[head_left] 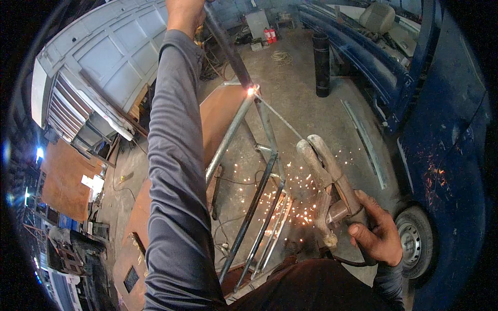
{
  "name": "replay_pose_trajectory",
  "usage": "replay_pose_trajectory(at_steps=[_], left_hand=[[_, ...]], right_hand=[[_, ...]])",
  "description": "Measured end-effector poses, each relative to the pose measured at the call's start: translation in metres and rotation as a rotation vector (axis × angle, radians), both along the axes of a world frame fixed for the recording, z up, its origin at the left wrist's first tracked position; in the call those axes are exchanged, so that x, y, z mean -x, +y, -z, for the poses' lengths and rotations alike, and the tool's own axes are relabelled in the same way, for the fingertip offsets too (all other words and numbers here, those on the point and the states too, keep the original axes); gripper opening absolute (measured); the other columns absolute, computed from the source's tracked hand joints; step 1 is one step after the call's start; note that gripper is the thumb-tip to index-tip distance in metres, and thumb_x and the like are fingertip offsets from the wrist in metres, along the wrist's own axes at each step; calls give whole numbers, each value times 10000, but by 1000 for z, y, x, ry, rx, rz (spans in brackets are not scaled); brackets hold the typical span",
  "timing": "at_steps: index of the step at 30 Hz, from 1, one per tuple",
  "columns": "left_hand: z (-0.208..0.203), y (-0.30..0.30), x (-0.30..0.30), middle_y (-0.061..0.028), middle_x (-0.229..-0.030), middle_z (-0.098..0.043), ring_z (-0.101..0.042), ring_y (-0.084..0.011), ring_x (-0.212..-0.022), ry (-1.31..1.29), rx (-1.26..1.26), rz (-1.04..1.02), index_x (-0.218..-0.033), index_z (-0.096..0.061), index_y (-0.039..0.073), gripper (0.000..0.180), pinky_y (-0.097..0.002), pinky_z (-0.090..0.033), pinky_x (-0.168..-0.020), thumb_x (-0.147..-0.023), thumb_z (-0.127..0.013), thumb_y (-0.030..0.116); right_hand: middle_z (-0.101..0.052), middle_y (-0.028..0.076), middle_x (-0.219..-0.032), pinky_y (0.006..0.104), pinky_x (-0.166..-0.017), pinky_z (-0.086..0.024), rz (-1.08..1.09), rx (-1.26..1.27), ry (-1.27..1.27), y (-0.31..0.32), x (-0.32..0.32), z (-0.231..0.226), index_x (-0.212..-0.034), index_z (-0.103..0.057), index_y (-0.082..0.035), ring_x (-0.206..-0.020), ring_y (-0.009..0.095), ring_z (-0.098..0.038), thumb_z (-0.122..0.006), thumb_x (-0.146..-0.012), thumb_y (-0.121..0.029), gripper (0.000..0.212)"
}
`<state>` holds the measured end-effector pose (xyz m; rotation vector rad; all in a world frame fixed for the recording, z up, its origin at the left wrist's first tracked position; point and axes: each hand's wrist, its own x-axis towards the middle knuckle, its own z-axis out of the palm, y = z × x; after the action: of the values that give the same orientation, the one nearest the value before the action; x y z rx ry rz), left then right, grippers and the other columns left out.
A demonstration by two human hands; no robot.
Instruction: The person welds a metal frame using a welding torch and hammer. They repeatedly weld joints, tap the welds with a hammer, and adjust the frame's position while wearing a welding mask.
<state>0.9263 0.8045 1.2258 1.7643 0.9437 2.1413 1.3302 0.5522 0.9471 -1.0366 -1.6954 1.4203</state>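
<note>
My right hand [377,230] is closed round the handle of a worn welding electrode holder [340,179]. From its jaws a thin welding rod [280,116] runs up and left to a bright glowing point at the metal joint. My left hand [184,13], cut off by the top edge, grips a dark metal pipe [228,49]; some fingers are out of sight. The pipe's lower end meets a welded tube frame [226,137] of silvery and dark bars, right at the glow. Orange sparks scatter below the joint, around the frame.
Brown metal sheet [220,111] lies behind the frame. On the right stands a blue vehicle [451,155] with a wheel [412,241]. A black cylinder [321,65], red fire extinguishers [270,35], a coiled cable [280,58] and a metal strip [364,142] are on the concrete floor. Pale panelling [116,52] stands left.
</note>
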Motion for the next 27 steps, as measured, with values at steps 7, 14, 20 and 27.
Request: replay_pose_trajectory(at_steps=[7,14,20,27], left_hand=[[1,-3,-2,-4,-743,-594,-523,-108,-580,-56,107,-64,-955,-702,45,96,-280,-426,-495,-937,-677,136],[1,-9,0,-7,-733,-591,-520,-115,-577,103,115,-179,-927,-686,49,93,-287,-436,-514,-942,-681,141],[5,6,-2,10,-690,-554,-500,-101,-538,-35,117,10,-874,-649,84,71,-272,-415,-476,-918,-684,126],[-2,-5,3,28,-651,-517,-481,-87,-506,-62,81,14,-828,-609,118,102,-255,-398,-441,-892,-688,119]], right_hand=[[-727,128,-1082,313,-648,-552,-66,-3,28,5,11,-18,-1484,-491,-7,-700,125,-649,-775,-931,-353,711],[-722,139,-1071,320,-665,-554,-67,42,17,4,10,-14,-1489,-483,-2,-712,132,-660,-775,-924,-285,696],[-712,174,-1152,314,-680,-563,-24,-22,-57,6,8,-13,-1486,-486,5,-776,145,-687,-774,-906,-235,690],[-693,162,-1187,317,-690,-572,-13,61,131,-7,-3,-18,-1482,-481,34,-811,166,-700,-759,-903,-217,690]])
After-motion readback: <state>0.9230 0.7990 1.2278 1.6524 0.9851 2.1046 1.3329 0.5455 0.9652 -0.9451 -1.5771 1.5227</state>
